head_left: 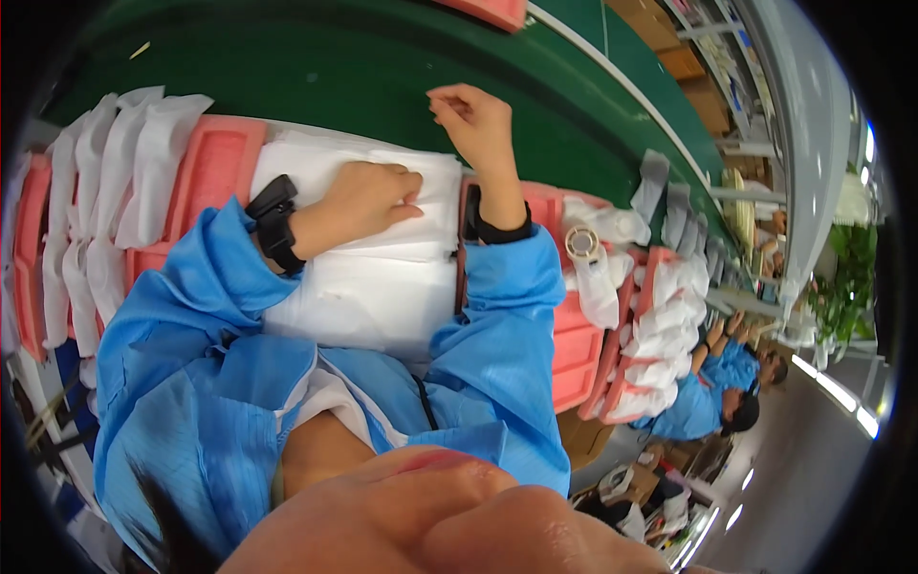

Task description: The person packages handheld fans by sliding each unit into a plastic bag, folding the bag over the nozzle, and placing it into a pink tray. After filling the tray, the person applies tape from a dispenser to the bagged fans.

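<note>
1. Here the left hand [368,196] lies flat, fingers loose, pressing the stack of white foam sheets [373,258], which rests on pink plastic trays [215,163].
2. The right hand [473,120] is raised over the green conveyor belt [335,67], fingers curled, holding nothing.
3. A tape roll [581,242] sits nearby.

The left hand [368,199] lies flat, palm down, on a stack of white foam sheets [373,277], its fingers [406,196] spread toward the stack's far edge. The right hand [475,120] is raised just beyond those fingers, loosely curled and holding nothing, over the green conveyor belt [335,67]. Both wrists carry black bands under blue sleeves. Pink trays [215,163] with white pouches [134,163] sit left of the left hand's fingers; a tape roll [582,243] lies right of the right wrist. Another person in blue [712,383] works farther right.
</note>
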{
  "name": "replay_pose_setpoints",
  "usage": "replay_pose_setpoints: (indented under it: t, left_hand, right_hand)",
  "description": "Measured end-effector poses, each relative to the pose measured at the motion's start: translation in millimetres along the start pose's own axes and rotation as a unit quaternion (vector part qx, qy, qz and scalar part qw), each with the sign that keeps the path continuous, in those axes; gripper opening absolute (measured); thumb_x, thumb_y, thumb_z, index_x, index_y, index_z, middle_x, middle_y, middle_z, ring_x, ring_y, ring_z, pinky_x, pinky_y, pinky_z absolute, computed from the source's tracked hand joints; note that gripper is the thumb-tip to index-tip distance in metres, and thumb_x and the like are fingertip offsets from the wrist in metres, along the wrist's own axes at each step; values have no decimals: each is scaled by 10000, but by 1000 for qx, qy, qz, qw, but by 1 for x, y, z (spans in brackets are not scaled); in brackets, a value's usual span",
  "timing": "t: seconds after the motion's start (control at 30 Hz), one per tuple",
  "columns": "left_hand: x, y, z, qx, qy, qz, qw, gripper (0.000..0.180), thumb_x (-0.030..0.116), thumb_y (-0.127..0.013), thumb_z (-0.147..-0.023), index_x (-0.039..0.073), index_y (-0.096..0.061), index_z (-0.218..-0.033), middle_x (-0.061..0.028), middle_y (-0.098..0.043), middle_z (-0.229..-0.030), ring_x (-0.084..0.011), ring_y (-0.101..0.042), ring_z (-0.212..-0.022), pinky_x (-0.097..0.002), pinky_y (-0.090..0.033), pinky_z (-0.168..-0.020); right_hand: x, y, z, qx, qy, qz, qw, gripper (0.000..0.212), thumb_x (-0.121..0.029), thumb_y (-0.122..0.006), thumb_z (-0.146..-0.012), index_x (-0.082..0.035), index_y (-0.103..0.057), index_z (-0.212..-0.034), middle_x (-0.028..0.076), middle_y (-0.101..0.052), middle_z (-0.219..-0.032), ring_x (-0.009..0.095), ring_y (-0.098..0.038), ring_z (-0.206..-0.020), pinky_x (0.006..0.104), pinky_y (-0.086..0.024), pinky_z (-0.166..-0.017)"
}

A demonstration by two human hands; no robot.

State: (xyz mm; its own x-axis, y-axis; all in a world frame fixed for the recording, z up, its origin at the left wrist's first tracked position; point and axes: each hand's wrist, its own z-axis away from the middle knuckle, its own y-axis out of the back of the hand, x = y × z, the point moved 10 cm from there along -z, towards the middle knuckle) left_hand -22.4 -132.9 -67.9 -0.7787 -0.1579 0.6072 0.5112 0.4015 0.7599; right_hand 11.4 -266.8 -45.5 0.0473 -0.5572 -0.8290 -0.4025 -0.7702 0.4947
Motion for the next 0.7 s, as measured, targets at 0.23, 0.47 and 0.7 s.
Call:
replay_pose_setpoints:
  t: [0.23,0.47,0.7]
  left_hand:
    - [-3,-1,5,-14,11,-8,1000,243,304,-701,-783,102,-565,-793,-58,-607,-752,-291,-613,-682,-410,-451,-582]
    - [-3,-3,3,-21,7,1,1000,264,315,-707,-780,98,-558,-788,-62,-606,-746,-297,-615,-679,-415,-449,-576]
    - [0,-2,2,-4,-14,-4,1000,268,314,-708,-780,97,-551,-792,-65,-612,-741,-298,-615,-670,-422,-444,-568]
  right_hand:
    - [-2,-7,1,-18,-26,-8,999,136,-14,-638,-840,35,-685,-959,79,-682,-791,110,-648,-696,227,-528,-642]
    - [8,-6,-2,-30,-46,-11,998,141,-14,-629,-851,47,-679,-968,82,-682,-813,106,-641,-707,225,-526,-653]
    - [10,-7,0,-41,-56,-5,998,141,-14,-626,-854,46,-680,-969,81,-681,-812,103,-636,-703,223,-525,-655]
